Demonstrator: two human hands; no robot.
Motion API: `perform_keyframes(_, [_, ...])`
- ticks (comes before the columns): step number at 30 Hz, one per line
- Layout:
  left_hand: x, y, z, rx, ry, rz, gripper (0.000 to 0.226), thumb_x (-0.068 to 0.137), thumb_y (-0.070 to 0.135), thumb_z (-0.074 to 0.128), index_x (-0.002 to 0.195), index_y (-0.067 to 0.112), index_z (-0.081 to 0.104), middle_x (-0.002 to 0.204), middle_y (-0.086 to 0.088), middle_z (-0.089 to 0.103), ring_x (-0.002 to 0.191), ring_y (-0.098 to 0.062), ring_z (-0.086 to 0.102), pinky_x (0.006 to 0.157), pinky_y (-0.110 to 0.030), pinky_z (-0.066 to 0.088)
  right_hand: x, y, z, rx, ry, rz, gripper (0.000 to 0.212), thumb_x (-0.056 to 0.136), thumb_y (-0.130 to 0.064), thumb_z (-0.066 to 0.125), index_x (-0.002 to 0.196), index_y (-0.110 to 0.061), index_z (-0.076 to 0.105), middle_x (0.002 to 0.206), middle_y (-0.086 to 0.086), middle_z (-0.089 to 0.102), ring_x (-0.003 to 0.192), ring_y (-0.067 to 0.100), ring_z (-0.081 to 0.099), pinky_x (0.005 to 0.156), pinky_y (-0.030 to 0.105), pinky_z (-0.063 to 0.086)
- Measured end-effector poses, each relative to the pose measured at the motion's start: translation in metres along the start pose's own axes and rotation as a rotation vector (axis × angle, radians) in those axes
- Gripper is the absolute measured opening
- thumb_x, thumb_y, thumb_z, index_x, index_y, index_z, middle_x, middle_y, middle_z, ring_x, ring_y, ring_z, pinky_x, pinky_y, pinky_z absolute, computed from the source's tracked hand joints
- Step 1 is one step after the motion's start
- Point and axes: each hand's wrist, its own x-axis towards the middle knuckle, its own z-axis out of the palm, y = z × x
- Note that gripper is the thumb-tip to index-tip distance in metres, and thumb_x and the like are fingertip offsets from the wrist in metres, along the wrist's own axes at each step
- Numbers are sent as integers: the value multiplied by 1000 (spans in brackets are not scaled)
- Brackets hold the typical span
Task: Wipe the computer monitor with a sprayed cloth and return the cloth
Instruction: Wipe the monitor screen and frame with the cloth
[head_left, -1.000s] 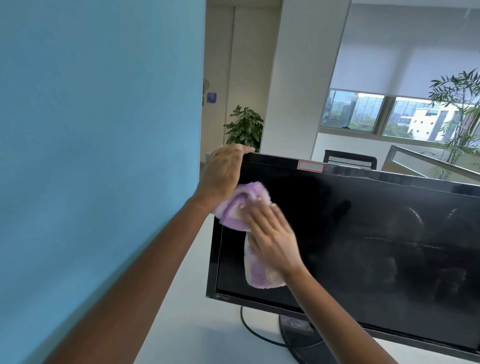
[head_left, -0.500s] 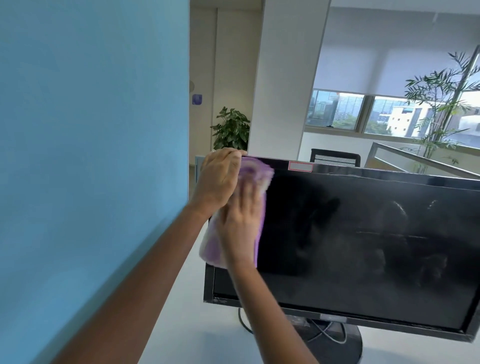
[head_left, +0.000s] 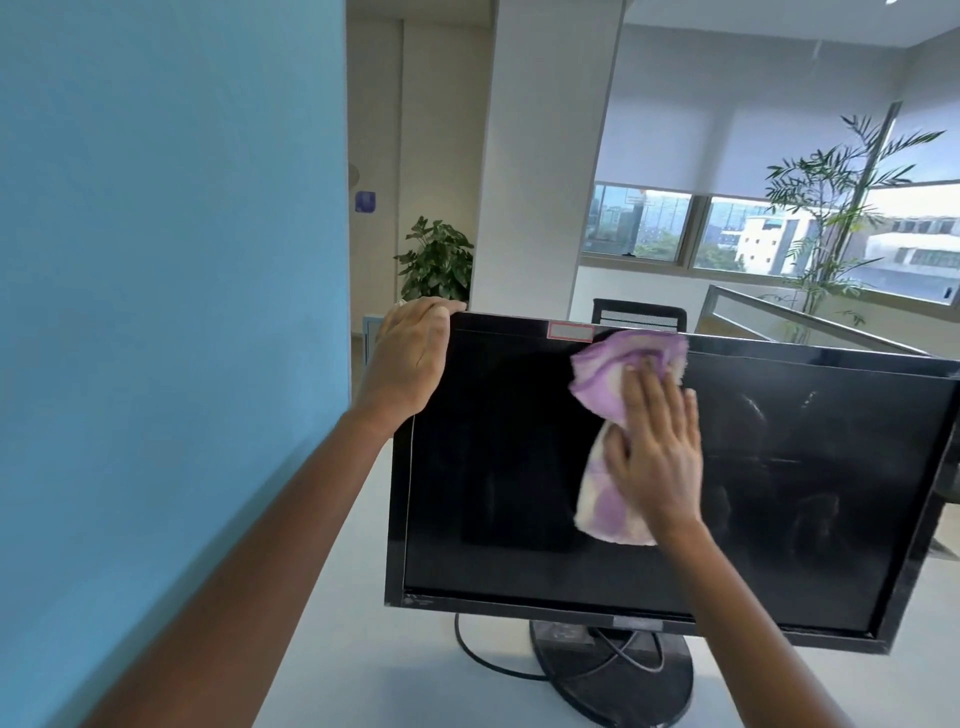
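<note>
Monitor (head_left: 519, 467) stands on a round black base (head_left: 623, 680) on the white bench (head_left: 358, 649), with its dark screen facing the camera. The left hand (head_left: 410, 353) holds the top left corner with its fingers curled over the upper edge, so this grip is closed on the frame. The right hand (head_left: 657, 457) lies flat with straight fingers on a purple and white cloth (head_left: 618, 364), pressing it against the upper middle of the screen. This grip is open, not wrapped round the cloth. The cloth's top reaches the upper bezel just right of a red-edged sticker (head_left: 570, 331), and its lower end hangs below the palm. Smears show on the right half of the glass. 1 black cable (head_left: 483, 660) loops on the bench beside the base. A blue partition (head_left: 156, 312) fills the left. Far behind, a leafy plant (head_left: 436, 260) stands by a pillar, its pot hidden, and a tall palm (head_left: 831, 218) rises near the windows.
</note>
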Motion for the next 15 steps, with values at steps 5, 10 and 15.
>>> perform_keyframes(5, [0, 5, 3, 27, -3, -1, 55, 90, 29, 11, 124, 9, 49, 127, -10, 53, 126, -21, 40, 115, -29, 14, -7, 20, -9, 159, 42, 405, 59, 90, -26, 32, 142, 1, 29, 149, 21, 31, 140, 37, 24, 116, 51, 20])
perform_keyframes(10, [-5, 5, 1, 66, -21, -12, 50, 93, 30, 16, 127, 9, 46, 132, -9, 49, 131, -21, 35, 116, -29, 10, 20, -44, -6, 370, 137, 749, 59, 93, -19, 34, 144, 4, 16, 154, 25, 13, 144, 37, 8, 120, 41, 4])
perform_keyframes(15, [-4, 7, 1, 70, -29, -30, 42, 98, 23, 20, 128, 9, 46, 135, -8, 47, 136, -20, 30, 117, -34, 7, 18, -114, 5, 314, -1, 460, 60, 91, -19, 39, 143, 3, 21, 152, 26, 16, 142, 39, 7, 118, 46, 8])
